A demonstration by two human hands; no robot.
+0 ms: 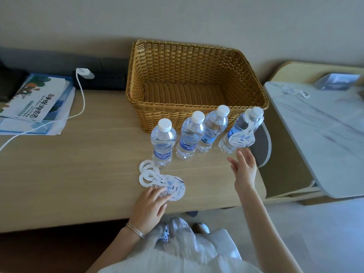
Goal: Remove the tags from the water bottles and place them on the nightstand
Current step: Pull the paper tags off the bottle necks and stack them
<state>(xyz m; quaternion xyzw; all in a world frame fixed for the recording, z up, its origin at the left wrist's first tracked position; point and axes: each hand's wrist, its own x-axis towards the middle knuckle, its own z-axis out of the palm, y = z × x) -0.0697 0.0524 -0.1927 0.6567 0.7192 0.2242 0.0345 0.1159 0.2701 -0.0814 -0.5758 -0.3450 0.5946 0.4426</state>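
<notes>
Several clear water bottles with white caps stand in a row on the wooden nightstand (pixel 78 174). Three of them, left (pixel 163 142), middle (pixel 190 137) and third (pixel 213 130), have bare necks. The rightmost bottle (pixel 236 131) carries a white paper tag (pixel 243 137) hanging from its neck. A small pile of removed tags (pixel 155 179) lies flat in front of the left bottle. My left hand (pixel 150 205) rests its fingertips on that pile. My right hand (pixel 244 168) hovers open just below the tagged bottle, not touching it.
An empty wicker basket (pixel 197 62) stands behind the bottles. Brochures (pixel 37 99) and a white charger cable (pixel 78 107) lie at the left. A marble-topped table (pixel 325 131) stands to the right, past the nightstand's edge.
</notes>
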